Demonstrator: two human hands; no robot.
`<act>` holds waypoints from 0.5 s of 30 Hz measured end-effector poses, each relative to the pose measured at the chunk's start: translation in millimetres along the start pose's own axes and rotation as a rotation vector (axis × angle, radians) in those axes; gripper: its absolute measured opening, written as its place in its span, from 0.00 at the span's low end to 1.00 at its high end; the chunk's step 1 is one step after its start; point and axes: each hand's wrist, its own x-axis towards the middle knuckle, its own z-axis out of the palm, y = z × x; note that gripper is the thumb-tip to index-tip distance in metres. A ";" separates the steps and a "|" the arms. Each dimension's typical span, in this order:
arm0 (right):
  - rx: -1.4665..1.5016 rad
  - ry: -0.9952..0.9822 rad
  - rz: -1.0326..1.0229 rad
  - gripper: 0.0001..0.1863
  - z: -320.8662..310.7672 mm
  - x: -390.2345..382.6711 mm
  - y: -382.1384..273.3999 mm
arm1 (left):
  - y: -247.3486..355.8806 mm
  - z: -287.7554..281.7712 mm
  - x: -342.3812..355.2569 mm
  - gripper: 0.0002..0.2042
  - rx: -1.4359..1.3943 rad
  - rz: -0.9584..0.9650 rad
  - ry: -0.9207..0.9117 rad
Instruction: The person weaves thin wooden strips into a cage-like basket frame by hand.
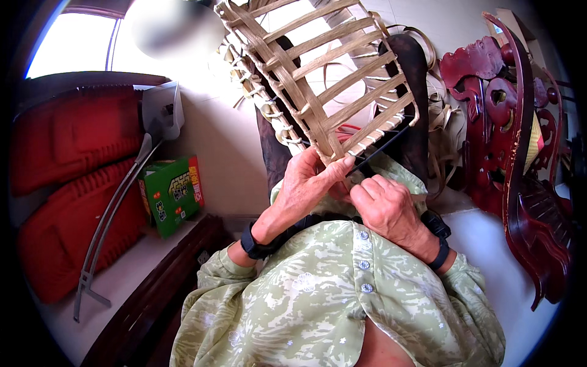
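A half-woven basket-like frame (318, 113), made of flat brown strips with pale lashing along its edges, leans across my lap and knees. Its near corner is pinched between the thumb and fingers of my left hand (309, 183). Just to the right, my right hand (388, 208) is closed, its fingers curled inward beside that corner. What those fingers grip is hidden behind the knuckles. A thin black rod or cord (385, 148) runs slantwise along the frame's lower right edge toward my hands. Something red shows through the weave near the corner.
Loose flat strips (449, 122) hang in a tangle right of my knee. Carved dark-red wooden furniture (489, 110) stands at the right. On the left are red plastic chairs (73, 140), a long-handled dustpan (162, 113) and a green box (174, 196). A dark wooden beam (153, 293) lies lower left.
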 end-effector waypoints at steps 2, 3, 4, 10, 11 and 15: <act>-0.057 -0.044 -0.087 0.07 -2.9 -2.2 4.3 | 3.3 -0.9 -1.9 0.13 0.094 -0.035 0.001; -0.050 -0.048 -0.113 0.07 -3.1 -2.8 5.7 | 0.4 -3.0 -2.1 0.13 0.140 -0.046 -0.006; -0.049 -0.051 -0.143 0.07 -3.9 -2.1 7.5 | -0.2 -4.5 -2.0 0.13 0.186 -0.050 -0.013; 0.011 -0.126 -0.221 0.05 -10.1 2.8 9.4 | 20.0 -21.2 -13.7 0.17 0.414 -0.047 -0.125; 0.021 -0.136 -0.236 0.05 -8.9 2.4 10.3 | 32.7 -14.9 -22.4 0.20 0.342 0.047 -0.104; 0.041 -0.132 -0.233 0.04 -5.7 4.1 11.7 | 65.7 -24.8 -35.4 0.17 0.412 0.201 0.271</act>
